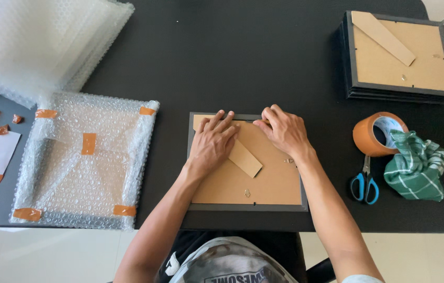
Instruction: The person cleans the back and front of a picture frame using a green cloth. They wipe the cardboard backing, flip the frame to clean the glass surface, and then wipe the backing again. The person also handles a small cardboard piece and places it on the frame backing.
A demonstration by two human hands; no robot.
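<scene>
A picture frame (264,202) lies face down on the black table (264,63), its brown backing board and folded cardboard stand (245,160) showing. My left hand (212,142) lies flat on the upper left of the backing, fingers spread over the top of the stand. My right hand (284,131) rests on the upper right of the backing, fingertips pressed near the frame's top edge. Neither hand holds anything.
A bubble-wrapped, taped package (83,160) lies to the left, with a stack of bubble wrap (38,42) behind it. A stack of face-down frames (397,55) sits at the back right. Brown tape roll (376,133), blue scissors (364,184) and a green checked cloth (416,165) lie on the right.
</scene>
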